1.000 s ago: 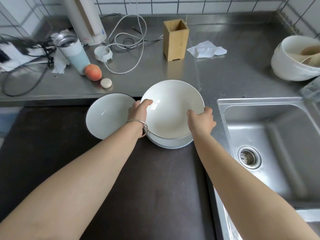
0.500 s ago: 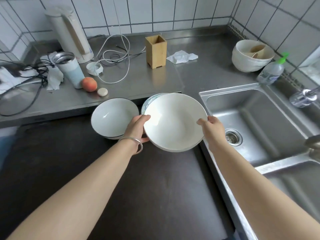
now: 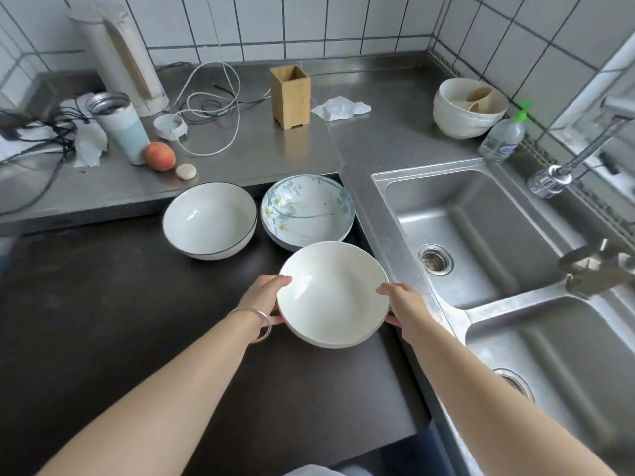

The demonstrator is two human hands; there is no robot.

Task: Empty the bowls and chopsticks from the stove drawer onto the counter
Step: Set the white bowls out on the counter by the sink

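Left hand [image 3: 263, 297] and right hand [image 3: 400, 305] pinch the white bowl [image 3: 332, 294] at nine and three, probably for balance; flowered bowl [image 3: 307, 211] at twelve.

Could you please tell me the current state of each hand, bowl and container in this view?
left hand: grips plain white bowl's left rim
right hand: grips its right rim
plain white bowl: held by both hands, upright, empty
floral bowl: resting, upright, empty
dark-rimmed bowl: resting, upright, empty
tumbler: upright, lid off
bamboo holder: upright
soap bottle: upright, capped
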